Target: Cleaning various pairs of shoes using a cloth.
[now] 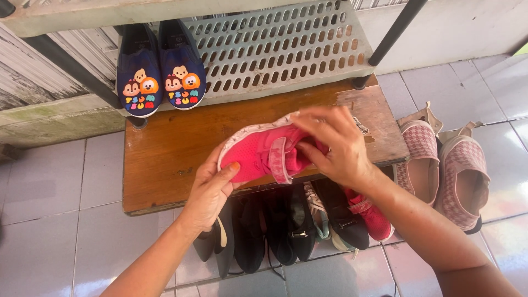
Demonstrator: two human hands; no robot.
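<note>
Two hands grip pink shoe point(264, 154), heel hidden, forearms cropped

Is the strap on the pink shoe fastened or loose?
Cannot tell for sure. The strap lies across the pink shoe, but the right hand covers its end; the left hand grips the toe.

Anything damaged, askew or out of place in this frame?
Yes: the wooden board has worn, peeling finish at its right end. The second pink shoe lies apart below it, while both hands hold its mate.
</note>
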